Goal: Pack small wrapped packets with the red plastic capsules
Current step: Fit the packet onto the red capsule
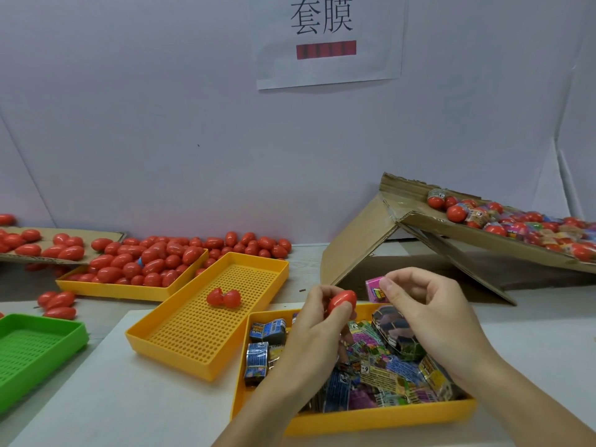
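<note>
Red capsule [342,301] gripped in left-hand fingers [341,312], pink packet [375,289] pinched by right-hand fingers [392,290]

Capsules [151,259]: glossy red. Trays [206,333]: yellow, perforated grid; one tray [32,353] green. Packets [383,379]: multicolour print; held packet [375,290] pink. Cardboard [361,240]: brown. Wall sign [329,40]: white, black characters, red bar.

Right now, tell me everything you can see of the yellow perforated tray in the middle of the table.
The yellow perforated tray is a long, shallow rectangle of glossy plastic with low solid walls and a floor of small holes. It lies flat but angled on the white table, between the capsule-filled tray behind it and the packet tray to its right, whose corner it meets. Its only contents are an opened red capsule, two joined halves, near the far end. Neither hand touches it.
</note>
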Available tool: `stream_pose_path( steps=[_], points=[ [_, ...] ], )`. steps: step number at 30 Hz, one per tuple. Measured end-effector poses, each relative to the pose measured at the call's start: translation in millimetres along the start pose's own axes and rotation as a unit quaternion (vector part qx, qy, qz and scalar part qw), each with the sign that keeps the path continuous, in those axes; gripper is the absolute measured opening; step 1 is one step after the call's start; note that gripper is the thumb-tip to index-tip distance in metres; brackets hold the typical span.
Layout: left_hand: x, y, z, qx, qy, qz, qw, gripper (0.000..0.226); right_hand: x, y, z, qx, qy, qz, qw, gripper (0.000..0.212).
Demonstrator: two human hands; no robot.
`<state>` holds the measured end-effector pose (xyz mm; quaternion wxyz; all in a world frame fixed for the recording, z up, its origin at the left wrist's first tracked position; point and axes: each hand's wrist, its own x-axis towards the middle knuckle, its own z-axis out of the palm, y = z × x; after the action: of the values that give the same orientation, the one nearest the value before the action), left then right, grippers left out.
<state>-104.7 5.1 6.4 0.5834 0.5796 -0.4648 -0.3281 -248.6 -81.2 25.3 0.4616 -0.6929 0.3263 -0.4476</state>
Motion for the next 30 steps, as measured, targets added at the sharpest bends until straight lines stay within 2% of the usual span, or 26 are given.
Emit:
stream_pose_path(
  steps=[7, 13, 21, 30],
  points=[
    [-0.2, 0.5, -1.2, 0.011, 0.001, 0.022, 1.0, 0.008, 0.5, 0.5, 0.6, -0.03, -0.057, -0.053, 0.997, 0.02],
    [-1.1, 0.0, -1.4, 0.024, -0.01, 0.031, 0.999, 0.01, -0.2, -0.2, 1.5, -0.016, -0.057, -0.058, 0.997, 0.008],
    [-4.0, 3.7, -2.9, 0.003, -0.007, 0.029, 1.0, 0.043, -0.6, -0.4, 2.4, -0.009, -0.07, -0.061, 0.996, 0.007],
    [-4.2, 6.4, -5.1, -0.02, -0.022, 0.068, 0.997, 0.037, -1.8, -2.6, 0.8, 0.027, -0.085, -0.081, 0.993, 0.018]
  ],
)
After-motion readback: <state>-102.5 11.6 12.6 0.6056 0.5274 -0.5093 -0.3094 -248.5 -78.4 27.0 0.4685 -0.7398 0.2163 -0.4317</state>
